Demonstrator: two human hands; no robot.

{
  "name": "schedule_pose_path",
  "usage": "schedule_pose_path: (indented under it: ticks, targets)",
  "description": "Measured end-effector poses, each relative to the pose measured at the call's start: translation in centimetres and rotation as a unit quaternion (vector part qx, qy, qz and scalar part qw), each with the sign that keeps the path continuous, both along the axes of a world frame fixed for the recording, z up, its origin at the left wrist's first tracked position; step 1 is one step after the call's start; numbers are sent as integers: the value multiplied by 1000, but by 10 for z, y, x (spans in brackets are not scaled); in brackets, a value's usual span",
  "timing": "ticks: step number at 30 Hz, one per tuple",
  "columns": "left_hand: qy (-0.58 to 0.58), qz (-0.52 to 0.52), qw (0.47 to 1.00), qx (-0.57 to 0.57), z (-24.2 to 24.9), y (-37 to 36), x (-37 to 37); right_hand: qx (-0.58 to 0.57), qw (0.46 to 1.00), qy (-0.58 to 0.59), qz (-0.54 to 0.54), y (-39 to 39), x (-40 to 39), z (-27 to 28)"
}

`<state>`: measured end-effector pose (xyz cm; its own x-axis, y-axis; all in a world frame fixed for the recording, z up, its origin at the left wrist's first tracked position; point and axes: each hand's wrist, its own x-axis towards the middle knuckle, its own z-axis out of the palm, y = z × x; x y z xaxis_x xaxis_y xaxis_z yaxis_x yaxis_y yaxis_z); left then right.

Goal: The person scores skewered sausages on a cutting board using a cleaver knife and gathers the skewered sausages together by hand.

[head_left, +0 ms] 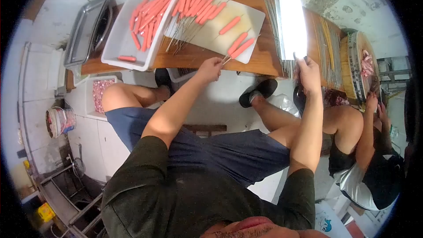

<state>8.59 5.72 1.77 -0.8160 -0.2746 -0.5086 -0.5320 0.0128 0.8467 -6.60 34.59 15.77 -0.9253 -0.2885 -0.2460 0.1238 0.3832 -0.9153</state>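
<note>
The left hand (pixel 210 69) pinches the ends of two skewered sausages (pixel 240 45), fingers closed on the sticks at the near edge of the white cutting board (pixel 253 17). The right hand (pixel 308 72) grips the cleaver (pixel 292 26), fingers wrapped around its handle, blade flat on the wooden table (pixel 264 57) just right of the board.

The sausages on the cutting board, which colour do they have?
The sausages are orange-pink, seen in the head view on the white cutting board.

Left hand (pixel 210 68) pinching skewered sausages (pixel 239 46) on cutting board (pixel 253 17), right hand (pixel 307 72) touching skewer bundle (pixel 286 39)
</note>
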Motion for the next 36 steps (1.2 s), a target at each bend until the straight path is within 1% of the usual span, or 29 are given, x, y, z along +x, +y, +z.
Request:
schedule_pose_path:
  ticks: [1,2,5,6,7,9,12,13,15,16,17,19,22,25,27,29,33,36]
  targets:
    - [-24,16,998,55,11,2,1,-4,1000,-7,0,1,1,-2]
    - [-8,1,996,88,7,-2,1,7,1000,-7,0,0,4,-2]
    - [-18,-6,994,103,0,-12,-5,25,1000,-6,-4,-5,8,-3]
    - [-14,8,996,87,-2,-14,-6,26,1000,-13,-5,-4,8,-12]
    - [-16,-1,996,88,-6,-16,-6,27,999,-19,-5,-3,8,-21]
    - [-18,-20,996,89,-15,-21,-8,47,998,-35,6,-7,11,-28]
    - [-19,-18,996,80,-26,-21,-12,75,995,-49,38,-18,16,-35]
    - [-9,-23,996,85,-22,-19,-13,127,990,-30,62,-19,14,-41]
    - [9,-31,995,93,-15,-16,-12,182,979,12,87,-24,11,-58]
    - [1,-22,995,96,-15,-15,-15,225,968,1,110,-28,10,-57]
    - [-8,-13,995,98,-16,-14,-17,246,961,37,120,-30,9,-66]
    - [-21,0,994,107,-13,-11,-21,236,962,-6,136,-43,15,-63]
    - [-30,9,993,116,-7,-7,-26,231,962,30,144,-49,20,-76]
    - [-35,14,993,110,-2,-4,-33,238,962,-30,133,-51,21,-82]
    - [-42,22,992,115,2,-2,-35,225,967,-41,117,-52,24,-81]
    - [-21,10,996,92,-18,-3,-40,215,970,-53,105,-51,23,-82]
    - [47,22,999,16,-14,-3,-20,205,971,-59,108,-46,20,-84]
    - [34,-42,994,-96,-19,-10,-8,206,969,-60,120,-50,25,-85]
